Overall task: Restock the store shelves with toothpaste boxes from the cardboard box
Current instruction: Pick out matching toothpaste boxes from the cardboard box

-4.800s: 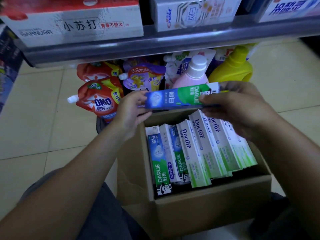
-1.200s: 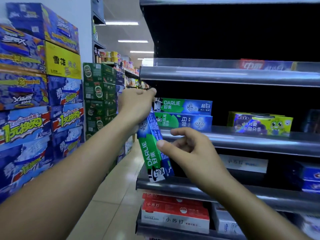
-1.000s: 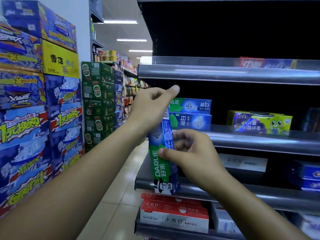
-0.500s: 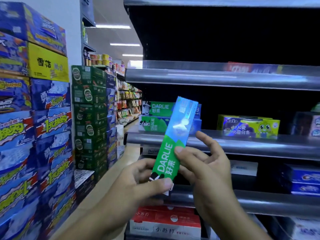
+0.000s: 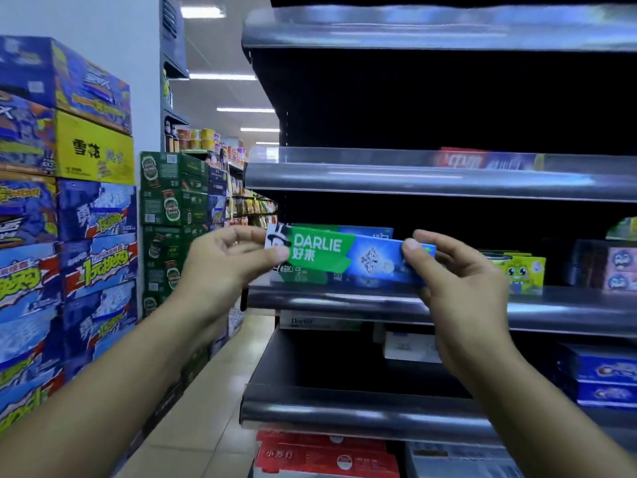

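Note:
A green and blue Darlie toothpaste box point(image 5: 348, 257) is held level in front of the middle shelf point(image 5: 344, 301). My left hand point(image 5: 224, 260) pinches its left end and my right hand point(image 5: 458, 270) pinches its right end. Just behind it on that shelf lie two stacked Darlie boxes point(image 5: 365, 232), mostly hidden by the held one. The cardboard box is out of view.
Yellow-green kids' toothpaste boxes point(image 5: 520, 270) and pink ones point(image 5: 620, 270) stand further right on the same shelf. The shelf below holds white boxes point(image 5: 410, 346) and blue boxes point(image 5: 599, 370). Stacked drink cartons point(image 5: 65, 236) line the aisle on the left.
The box has turned from upright to level and risen to the height of the stacked Darlie boxes. My left hand moved from its bottom end to its left end.

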